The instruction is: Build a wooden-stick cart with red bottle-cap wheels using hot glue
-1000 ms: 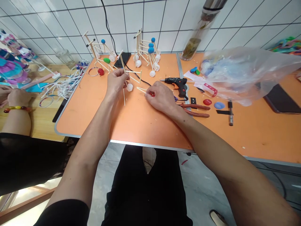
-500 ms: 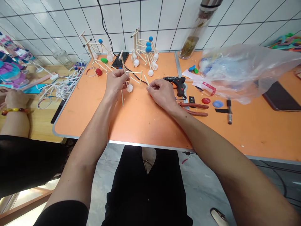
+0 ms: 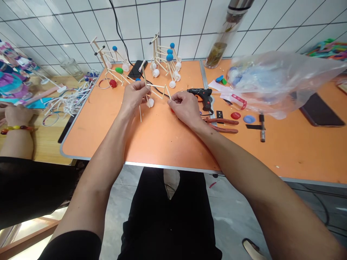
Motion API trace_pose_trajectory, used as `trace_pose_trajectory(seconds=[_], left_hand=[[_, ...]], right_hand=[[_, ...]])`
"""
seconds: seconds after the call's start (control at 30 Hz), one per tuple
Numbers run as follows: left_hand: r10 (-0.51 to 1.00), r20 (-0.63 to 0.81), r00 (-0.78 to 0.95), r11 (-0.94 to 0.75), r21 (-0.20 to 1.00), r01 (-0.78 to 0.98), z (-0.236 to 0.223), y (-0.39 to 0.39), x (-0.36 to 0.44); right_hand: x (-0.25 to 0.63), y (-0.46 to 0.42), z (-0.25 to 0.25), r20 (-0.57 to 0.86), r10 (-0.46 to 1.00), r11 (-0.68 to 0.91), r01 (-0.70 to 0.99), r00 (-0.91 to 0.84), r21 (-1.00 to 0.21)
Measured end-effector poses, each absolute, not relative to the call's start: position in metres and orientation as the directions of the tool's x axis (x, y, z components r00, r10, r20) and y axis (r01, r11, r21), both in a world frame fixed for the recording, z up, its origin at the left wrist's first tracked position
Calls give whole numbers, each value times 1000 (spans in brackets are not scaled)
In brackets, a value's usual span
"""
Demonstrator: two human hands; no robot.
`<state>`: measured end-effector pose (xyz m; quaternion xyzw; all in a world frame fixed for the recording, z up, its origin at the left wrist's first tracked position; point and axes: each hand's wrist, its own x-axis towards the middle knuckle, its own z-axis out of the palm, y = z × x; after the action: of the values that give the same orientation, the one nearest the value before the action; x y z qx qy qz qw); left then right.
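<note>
My left hand [image 3: 136, 94] pinches a small frame of thin wooden sticks [image 3: 155, 86] with a white round piece at its lower end. My right hand [image 3: 184, 105] is closed on a short wooden stick [image 3: 168, 93], whose upper end meets or nearly meets the frame's right corner; I cannot tell if they touch. Behind my hands stand two stick models, one with blue balls [image 3: 169, 57] and white wheels, the other with a green oval [image 3: 119, 70] and a red ball [image 3: 112, 83]. A black glue gun [image 3: 202, 96] lies just beyond my right hand.
Red-handled pliers [image 3: 223, 121] lie right of my right wrist. Farther right are a red disc [image 3: 235, 115], a blue disc [image 3: 249, 119], a marker [image 3: 262, 128], a plastic bag [image 3: 276, 81] and a phone [image 3: 322, 110]. A glass bottle [image 3: 217, 50] stands at the wall. Another person's hand [image 3: 18, 115] rests at left.
The stick in my right hand has come up to the right corner of the stick frame. My left hand keeps its hold with the frame turned slightly.
</note>
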<state>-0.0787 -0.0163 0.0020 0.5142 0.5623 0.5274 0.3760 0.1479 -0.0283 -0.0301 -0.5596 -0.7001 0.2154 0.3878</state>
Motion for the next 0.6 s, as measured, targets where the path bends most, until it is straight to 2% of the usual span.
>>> trace_pose_trajectory(seconds=[0.6], left_hand=[[978,123,-170,-92,980,179,-2,-15,-80]], right_hand=[[148,-26,-38,313,935,347,605,-166,-717]])
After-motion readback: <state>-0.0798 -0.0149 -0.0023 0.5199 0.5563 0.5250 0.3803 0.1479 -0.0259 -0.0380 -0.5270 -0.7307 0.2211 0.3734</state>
